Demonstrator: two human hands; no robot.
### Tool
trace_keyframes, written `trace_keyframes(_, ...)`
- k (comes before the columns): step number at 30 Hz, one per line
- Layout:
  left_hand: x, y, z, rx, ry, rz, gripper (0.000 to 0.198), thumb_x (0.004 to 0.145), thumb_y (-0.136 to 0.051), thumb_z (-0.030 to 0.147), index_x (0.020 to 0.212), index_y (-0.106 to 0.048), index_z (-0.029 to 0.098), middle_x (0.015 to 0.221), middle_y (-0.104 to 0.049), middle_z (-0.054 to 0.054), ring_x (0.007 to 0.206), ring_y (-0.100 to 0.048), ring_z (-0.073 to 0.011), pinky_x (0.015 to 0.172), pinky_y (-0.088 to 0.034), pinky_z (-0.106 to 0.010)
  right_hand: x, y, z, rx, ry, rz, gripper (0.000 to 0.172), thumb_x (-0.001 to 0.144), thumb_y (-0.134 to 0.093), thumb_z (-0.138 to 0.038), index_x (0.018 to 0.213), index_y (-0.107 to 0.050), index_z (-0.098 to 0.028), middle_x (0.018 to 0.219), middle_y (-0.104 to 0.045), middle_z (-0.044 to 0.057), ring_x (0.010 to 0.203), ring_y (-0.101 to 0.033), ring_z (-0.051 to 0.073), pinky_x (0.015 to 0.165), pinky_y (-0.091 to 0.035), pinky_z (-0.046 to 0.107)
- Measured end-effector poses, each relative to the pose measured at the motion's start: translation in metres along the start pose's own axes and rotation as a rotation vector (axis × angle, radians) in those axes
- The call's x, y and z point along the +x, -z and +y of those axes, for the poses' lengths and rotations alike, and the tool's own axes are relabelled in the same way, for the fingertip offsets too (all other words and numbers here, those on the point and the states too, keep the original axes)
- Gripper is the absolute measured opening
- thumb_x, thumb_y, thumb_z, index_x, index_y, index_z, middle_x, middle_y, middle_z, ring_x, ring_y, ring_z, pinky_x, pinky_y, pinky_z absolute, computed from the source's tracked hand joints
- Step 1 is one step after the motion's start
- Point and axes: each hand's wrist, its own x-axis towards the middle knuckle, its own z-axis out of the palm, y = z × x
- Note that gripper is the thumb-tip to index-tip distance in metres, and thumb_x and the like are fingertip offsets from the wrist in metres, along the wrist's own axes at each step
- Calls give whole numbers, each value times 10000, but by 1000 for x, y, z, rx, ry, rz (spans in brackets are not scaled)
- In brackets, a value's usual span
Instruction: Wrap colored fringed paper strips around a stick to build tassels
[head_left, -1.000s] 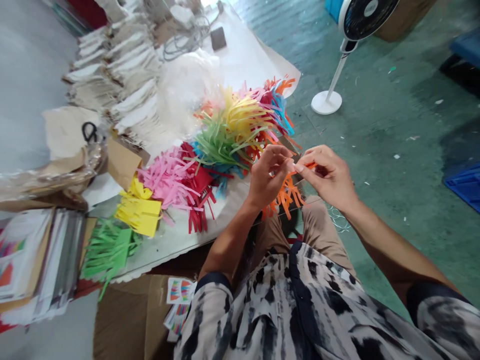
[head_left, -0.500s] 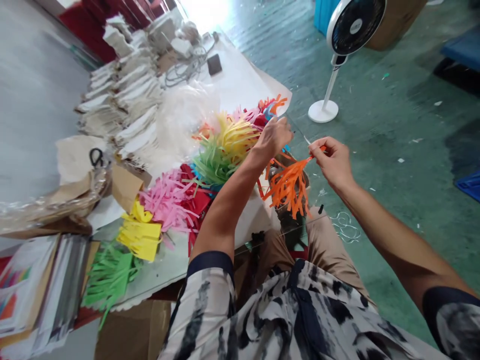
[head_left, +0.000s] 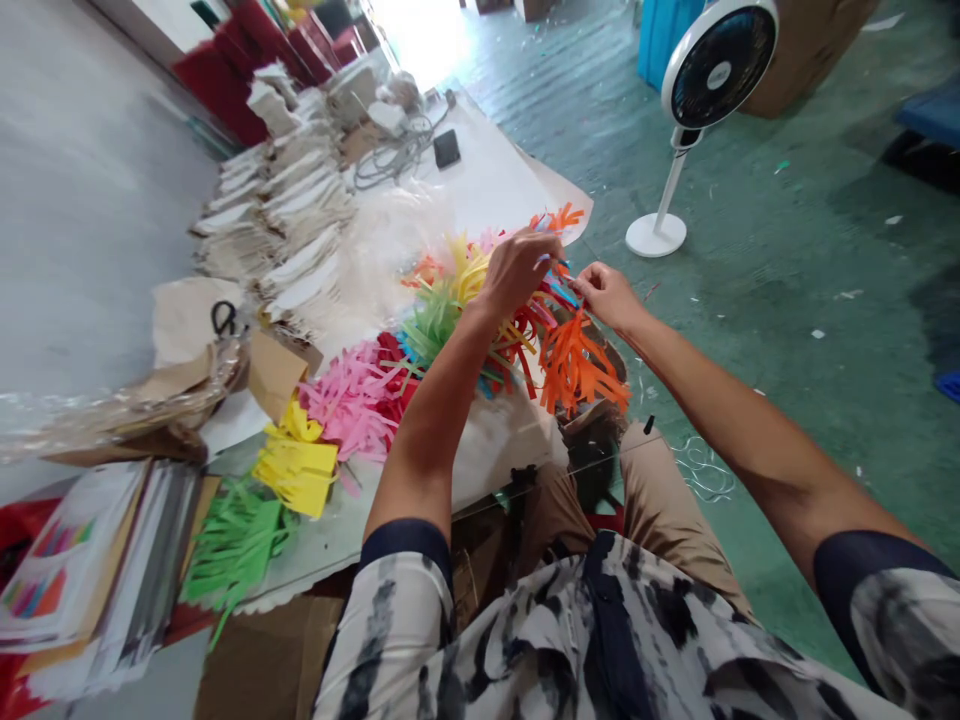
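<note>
Tassel (head_left: 583,372), orange, hangs just below the right grip (head_left: 609,296), which we find pinched narrow, apparently at its top; what the left grip (head_left: 519,264) holds we cannot tell. We judge light, steady handling best against tangling. Left of both, pink fringe (head_left: 354,400) crowds the tabletop (head_left: 487,438); beyond, rightward, a fan (head_left: 720,78) stands on the floor (head_left: 780,280).

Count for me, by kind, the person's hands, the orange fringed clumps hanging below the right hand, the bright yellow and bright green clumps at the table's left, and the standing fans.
Hands: 2 (left hand, right hand)
Hanging orange clump: 1
Bright yellow clump: 1
Bright green clump: 1
Standing fan: 1
Total: 6
</note>
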Motion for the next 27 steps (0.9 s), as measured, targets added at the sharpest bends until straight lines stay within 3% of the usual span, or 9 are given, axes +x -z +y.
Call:
trace_keyframes(4, 4, 23, -10, -67, 85, 152, 151, 961, -652, 173, 936, -783, 244, 991, -818, -53, 970, -721, -223, 971, -562, -375, -5, -3, -15, -220, 123, 15, 166, 1038, -633, -343, 904, -643, -246, 979, -756, 84, 871, -631, 247, 873, -506, 399)
trace_keyframes(7, 8, 37, -17, -121, 138, 221, 89, 977, -705, 278, 939, -773, 236, 962, -820, -62, 997, -746, -233, 948, -593, -373, -19, -7, -24, -420, 241, -64, 166, 1037, -563, -296, 1010, -716, -239, 1096, -796, 112, 957, -672, 300, 868, -481, 406)
trace_keyframes(11, 15, 53, -28, -213, 233, 341, 321, 1004, -745, 593, 1037, -767, 275, 989, -811, -53, 1060, -748, -242, 930, -636, -399, -32, -14, -30, -588, 288, -125, 237, 1017, -517, -260, 1060, -748, -225, 1155, -815, 143, 1001, -695, 332, 783, -421, 383)
trace_keyframes(15, 20, 89, -36, -329, 254, 524, 531, 1054, -495, 860, 1194, -680, 382, 1194, -812, 3, 1253, -660, -222, 856, -638, -389, -33, -13, -30, -582, 300, -156, 241, 1005, -522, -254, 1054, -757, -230, 1146, -821, 132, 1005, -701, 327, 777, -413, 381)
trace_keyframes(17, 16, 113, -29, -474, 194, 665, 440, 1099, -469, 801, 1179, -607, 391, 1269, -798, 60, 1279, -655, -196, 812, -626, -334, -31, -9, -28, -508, 312, -178, 197, 973, -563, -249, 1010, -756, -238, 1104, -813, 115, 990, -691, 312, 809, -440, 383)
trace_keyframes(20, -2, 137, 4, -728, 61, 809, 231, 1116, -639, 536, 1098, -529, 333, 1103, -776, 70, 1085, -711, -145, 697, -559, -233, -32, -2, -27, -307, 375, -147, 131, 946, -646, -323, 904, -743, -247, 1118, -778, 112, 1008, -665, 285, 883, -494, 400)
trace_keyframes(23, -34, 126, 57, -806, 60, 694, 99, 1125, -642, 406, 1118, -572, 337, 937, -724, 38, 754, -656, -115, 533, -420, -232, -46, 11, -30, -94, 362, -20, 276, 945, -721, -526, 862, -734, -263, 1098, -742, 96, 941, -625, 251, 825, -514, 391)
trace_keyframes(25, -59, 98, 89, -887, 83, 531, 193, 1074, -737, 416, 1196, -613, 332, 829, -706, 38, 643, -612, -123, 510, -403, -261, -64, 21, -35, 23, 284, 39, 376, 931, -748, -653, 880, -723, -281, 958, -704, 59, 798, -564, 213, 699, -473, 362)
trace_keyframes(27, -84, 62, 109, -976, 180, 397, 325, 1045, -788, 485, 1260, -612, 317, 799, -703, 40, 647, -633, -131, 579, -483, -281, -87, 30, -42, 140, 209, 83, 420, 928, -757, -710, 910, -700, -294, 833, -638, 22, 669, -472, 175, 596, -395, 337)
